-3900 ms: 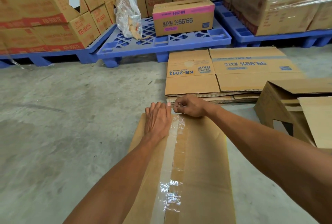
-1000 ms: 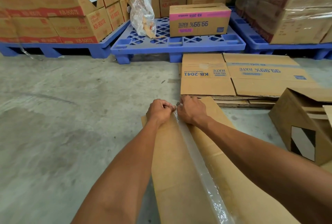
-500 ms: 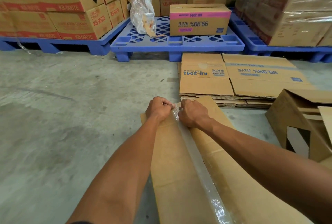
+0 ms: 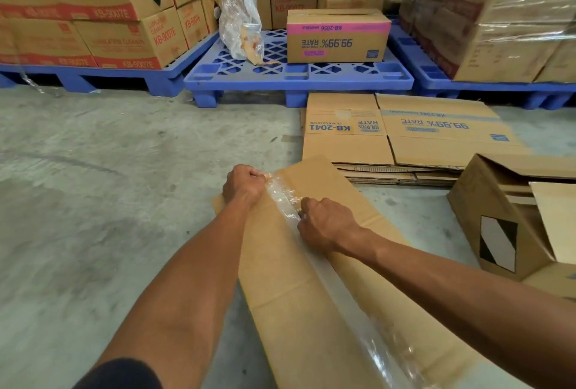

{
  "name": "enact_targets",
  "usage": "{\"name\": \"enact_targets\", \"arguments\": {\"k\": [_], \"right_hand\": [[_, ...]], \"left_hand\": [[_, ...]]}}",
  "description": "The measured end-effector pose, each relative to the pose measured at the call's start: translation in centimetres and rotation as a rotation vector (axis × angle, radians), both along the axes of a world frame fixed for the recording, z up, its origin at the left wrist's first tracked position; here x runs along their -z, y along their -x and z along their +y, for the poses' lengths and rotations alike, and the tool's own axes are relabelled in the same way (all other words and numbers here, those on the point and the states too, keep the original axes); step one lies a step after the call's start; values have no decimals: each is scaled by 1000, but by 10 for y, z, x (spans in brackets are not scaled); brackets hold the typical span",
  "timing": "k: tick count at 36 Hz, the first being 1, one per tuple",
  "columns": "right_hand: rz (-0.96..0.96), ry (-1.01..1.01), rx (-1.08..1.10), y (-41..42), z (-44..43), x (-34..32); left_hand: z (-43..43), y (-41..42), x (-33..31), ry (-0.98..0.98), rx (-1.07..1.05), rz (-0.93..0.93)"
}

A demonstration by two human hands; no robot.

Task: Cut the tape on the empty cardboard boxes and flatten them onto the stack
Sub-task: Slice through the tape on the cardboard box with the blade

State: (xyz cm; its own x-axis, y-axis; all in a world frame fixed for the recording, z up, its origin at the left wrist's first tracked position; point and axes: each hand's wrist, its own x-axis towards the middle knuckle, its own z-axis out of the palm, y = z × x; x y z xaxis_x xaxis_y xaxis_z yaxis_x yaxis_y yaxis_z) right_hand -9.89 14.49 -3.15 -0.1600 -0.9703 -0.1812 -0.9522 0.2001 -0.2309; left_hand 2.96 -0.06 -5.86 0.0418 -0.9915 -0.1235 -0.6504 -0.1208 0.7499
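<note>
A taped brown cardboard box point(image 4: 290, 310) lies on the concrete floor in front of me, with a strip of clear tape point(image 4: 346, 298) running along its middle seam. My left hand point(image 4: 244, 186) is closed on the box's far end, where the tape is crinkled. My right hand point(image 4: 327, 225) is a fist pressed on the seam a little nearer to me; it seems to pinch a small blade, mostly hidden by the fingers. The stack of flattened boxes point(image 4: 420, 142) lies just beyond, to the right.
Another empty box point(image 4: 495, 226) lies on its side at the right, flaps open. Blue pallets point(image 4: 296, 77) line the back, carrying a pink-labelled box point(image 4: 336, 36), a plastic bag point(image 4: 240, 17) and stacks of full cartons point(image 4: 93, 14). Bare concrete floor point(image 4: 109, 201) spreads to the left.
My right hand has slid along the tape seam toward me, away from the left hand. The left hand stays closed on the box's far end.
</note>
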Motion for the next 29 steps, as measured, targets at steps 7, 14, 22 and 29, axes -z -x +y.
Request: {"name": "enact_targets", "arguments": {"k": [7,14,22,29], "right_hand": [[113,69,-60,-14,-15,0],[108,104,-111,-5,7,2],[133,115,-179,5,43,7],[165,193,-229,-1,17,9]], "left_hand": [[4,-13,6,-26,135,-284],[2,-14,1,-10,143,-311],[1,-22,7,15,108,-291],[-3,-41,2,-44,-48,-329]]}}
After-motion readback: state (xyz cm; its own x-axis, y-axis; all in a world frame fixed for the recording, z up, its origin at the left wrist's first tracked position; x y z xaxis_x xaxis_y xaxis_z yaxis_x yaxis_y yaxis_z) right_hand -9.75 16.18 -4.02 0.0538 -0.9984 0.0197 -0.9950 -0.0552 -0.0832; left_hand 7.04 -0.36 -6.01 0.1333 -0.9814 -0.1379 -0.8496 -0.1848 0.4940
